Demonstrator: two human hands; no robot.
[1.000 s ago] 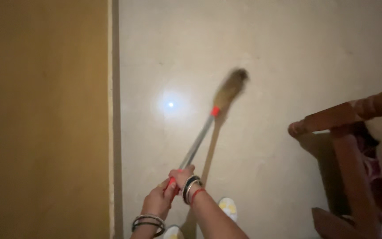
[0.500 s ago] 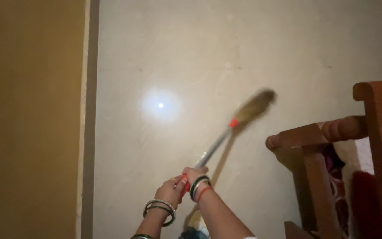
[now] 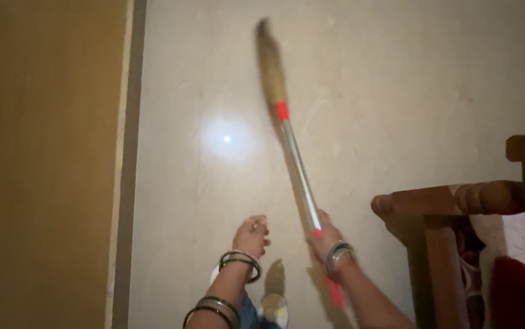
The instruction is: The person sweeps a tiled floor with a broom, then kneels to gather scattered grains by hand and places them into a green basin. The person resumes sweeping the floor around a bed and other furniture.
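My right hand grips the lower end of a broom with a metal shaft, red bands and a straw head. The straw head points up and away over the pale floor, blurred by motion. My left hand is off the broom, a hand's width to its left, with fingers loosely curled and nothing in it. Both wrists carry bangles.
A yellow-brown wall runs down the left side with a grey skirting strip. A dark wooden chair frame stands at the right, close to my right arm. A bright light spot reflects on the floor. My feet show at the bottom.
The broom swung from pointing right toward the chair to pointing up and left. My left hand let go of the handle; the right hand alone holds it now.
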